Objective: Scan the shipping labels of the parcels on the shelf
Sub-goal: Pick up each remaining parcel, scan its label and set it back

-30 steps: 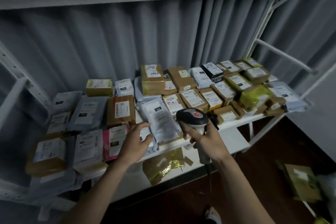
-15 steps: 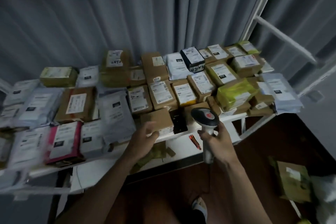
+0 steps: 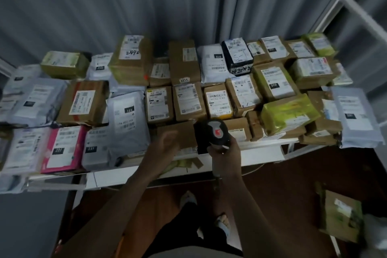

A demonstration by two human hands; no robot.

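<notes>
Right hand (image 3: 225, 154) around black scanner (image 3: 212, 132), red-marked head over labelled parcels (image 3: 188, 100).

Both forearms reach forward; left hand (image 3: 165, 145) hangs loosely curled, right hand (image 3: 225, 156) is fisted, fingers wrapped tight.

Brown cartons (image 3: 189, 101), grey mailers (image 3: 125, 119), one pink parcel (image 3: 62, 150), yellow-green tape (image 3: 289, 114), seemingly pleated grey curtain (image 3: 146, 0).

Dim, bluish, grainy view with motion blur at both sides and wide-angle bending toward the edges.
</notes>
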